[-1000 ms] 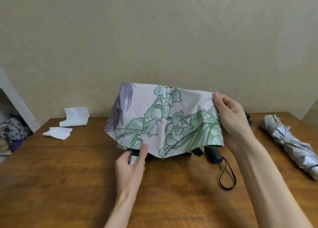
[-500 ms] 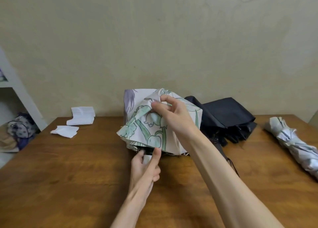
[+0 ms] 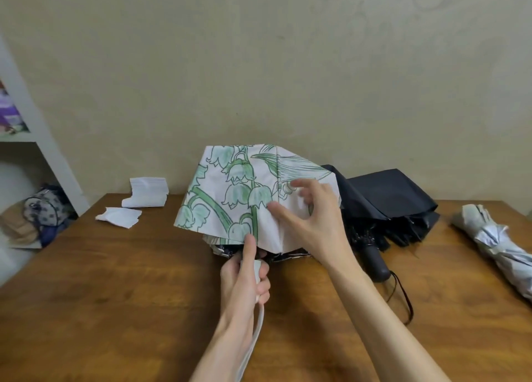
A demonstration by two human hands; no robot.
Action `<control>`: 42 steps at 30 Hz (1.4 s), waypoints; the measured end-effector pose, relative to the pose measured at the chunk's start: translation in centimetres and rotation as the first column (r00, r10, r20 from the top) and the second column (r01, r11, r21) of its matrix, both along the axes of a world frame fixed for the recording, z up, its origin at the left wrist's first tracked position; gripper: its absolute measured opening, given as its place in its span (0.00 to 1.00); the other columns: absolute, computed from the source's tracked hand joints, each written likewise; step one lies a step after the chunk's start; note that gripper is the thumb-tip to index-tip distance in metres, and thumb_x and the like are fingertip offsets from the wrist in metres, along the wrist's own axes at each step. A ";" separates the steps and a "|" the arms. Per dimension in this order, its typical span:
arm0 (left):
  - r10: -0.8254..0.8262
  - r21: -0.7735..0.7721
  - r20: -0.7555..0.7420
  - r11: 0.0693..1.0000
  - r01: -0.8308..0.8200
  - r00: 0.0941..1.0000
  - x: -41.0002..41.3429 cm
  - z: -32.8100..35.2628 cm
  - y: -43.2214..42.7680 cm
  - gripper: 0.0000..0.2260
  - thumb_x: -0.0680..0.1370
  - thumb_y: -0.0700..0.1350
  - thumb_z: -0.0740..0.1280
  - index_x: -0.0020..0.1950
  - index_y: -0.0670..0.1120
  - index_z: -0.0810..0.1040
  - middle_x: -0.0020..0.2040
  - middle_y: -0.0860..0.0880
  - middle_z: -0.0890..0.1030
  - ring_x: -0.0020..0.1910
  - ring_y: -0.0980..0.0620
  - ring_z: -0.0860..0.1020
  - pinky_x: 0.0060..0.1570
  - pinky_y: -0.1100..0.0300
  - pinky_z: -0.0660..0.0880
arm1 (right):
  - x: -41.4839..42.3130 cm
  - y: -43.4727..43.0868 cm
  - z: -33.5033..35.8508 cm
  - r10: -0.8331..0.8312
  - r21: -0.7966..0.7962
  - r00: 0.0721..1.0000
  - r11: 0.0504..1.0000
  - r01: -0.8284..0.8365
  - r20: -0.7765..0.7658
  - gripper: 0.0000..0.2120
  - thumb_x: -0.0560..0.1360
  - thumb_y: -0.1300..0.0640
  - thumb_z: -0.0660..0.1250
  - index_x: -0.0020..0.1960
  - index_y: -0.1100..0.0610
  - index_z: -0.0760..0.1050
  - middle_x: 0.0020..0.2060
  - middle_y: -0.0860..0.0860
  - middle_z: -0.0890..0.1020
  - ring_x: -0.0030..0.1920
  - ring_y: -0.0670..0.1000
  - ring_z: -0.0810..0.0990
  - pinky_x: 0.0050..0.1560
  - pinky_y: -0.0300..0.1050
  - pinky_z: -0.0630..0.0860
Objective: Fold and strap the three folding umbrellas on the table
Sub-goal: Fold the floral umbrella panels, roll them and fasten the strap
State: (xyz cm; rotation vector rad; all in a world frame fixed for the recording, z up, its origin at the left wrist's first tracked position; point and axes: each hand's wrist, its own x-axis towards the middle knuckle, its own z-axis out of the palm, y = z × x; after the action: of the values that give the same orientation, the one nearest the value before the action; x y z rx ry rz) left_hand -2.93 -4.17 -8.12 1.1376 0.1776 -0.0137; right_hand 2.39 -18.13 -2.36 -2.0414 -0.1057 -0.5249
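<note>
The left hand (image 3: pixel 244 278) is wrapped firmly round the white plastic handle (image 3: pixel 257 272) of the white fabric folding umbrella printed with green bell flowers (image 3: pixel 230 197). Its thumb points up against the canopy hem, and the canopy is held just above the grip, off the brown wooden table (image 3: pixel 115 281). The right hand (image 3: pixel 311 217) lies on the cloth above and to the right of that grip, thumb on the fabric and fingers curved over it. It is blurred, so I cannot tell whether it actually nips a panel. To do this well, I would hold the handle steady, draw each panel out flat at its rib, and lay the pleats round the shaft in one direction before looking for the strap. Right of the grip a loose black fabric folding umbrella (image 3: pixel 388 194) sprawls unfolded, and further right lies a silver-grey bundled folding umbrella (image 3: pixel 495 243). Left of it are white paper scraps (image 3: pixel 146 191), a white shelf unit (image 3: pixel 37 128), and, behind everything, a beige patterned wall (image 3: pixel 259 64).
</note>
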 end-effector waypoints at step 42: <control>0.021 0.267 0.216 0.960 -0.080 0.976 0.1 -1.2 -0.3 0.14 0.75 0.62 0.76 0.35 0.56 0.82 0.25 0.55 0.68 0.24 0.53 0.64 0.28 0.58 0.61 | -2.0 2.6 -0.3 0.096 -0.352 0.952 0.936 0.013 0.290 0.24 0.80 0.43 0.73 0.75 0.40 0.74 0.63 0.48 0.69 0.63 0.50 0.71 0.60 0.49 0.76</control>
State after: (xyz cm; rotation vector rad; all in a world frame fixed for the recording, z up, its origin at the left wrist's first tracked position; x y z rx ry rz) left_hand -2.84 -4.48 -9.27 1.4021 0.0185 0.1825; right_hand 0.40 -15.56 -2.64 -2.2823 -0.4563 -0.8404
